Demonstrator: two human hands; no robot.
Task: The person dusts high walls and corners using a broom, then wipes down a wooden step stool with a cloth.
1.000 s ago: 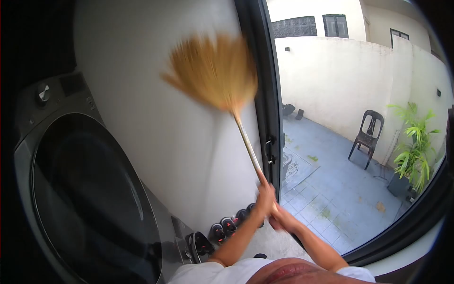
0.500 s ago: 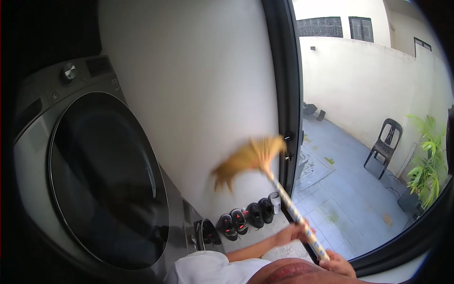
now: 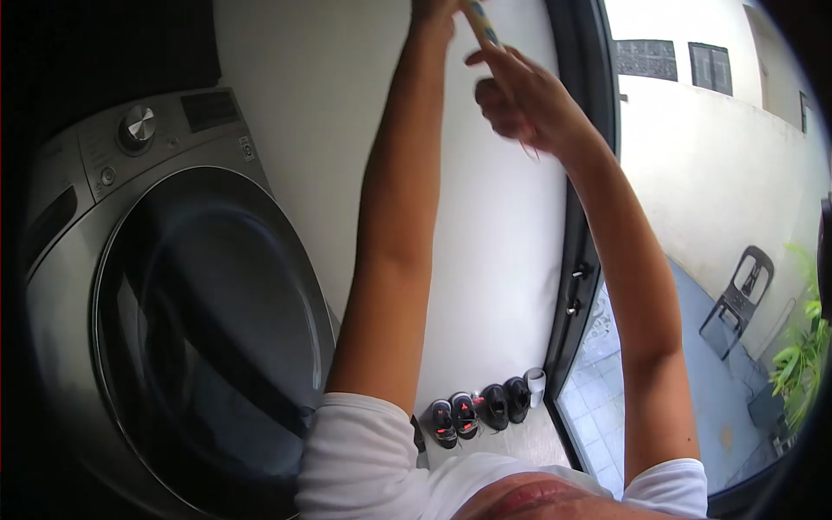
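Observation:
Both of my arms are raised toward the top of the view. The broom's patterned handle (image 3: 481, 24) slants up out of the frame, so the brush head is out of sight. My right hand (image 3: 530, 102) is closed around the handle's lower end, its fingers curled and a thin reddish string hanging below. Higher up, my left hand (image 3: 433, 19) is partly cut off by the top edge; it grips the same handle further along. Behind both hands is the white wall (image 3: 485, 260).
A dark front-loading washing machine (image 3: 208, 338) stands at left. Several shoes (image 3: 468, 414) and a white cup-like object (image 3: 536, 386) line the wall's base. Right of the black door frame (image 3: 589, 173), a plastic chair (image 3: 738, 299) and a plant (image 3: 799, 355) stand outside.
My hands have risen from low near my chest to the top of the view. The broom went up with them, and its brush head left the frame.

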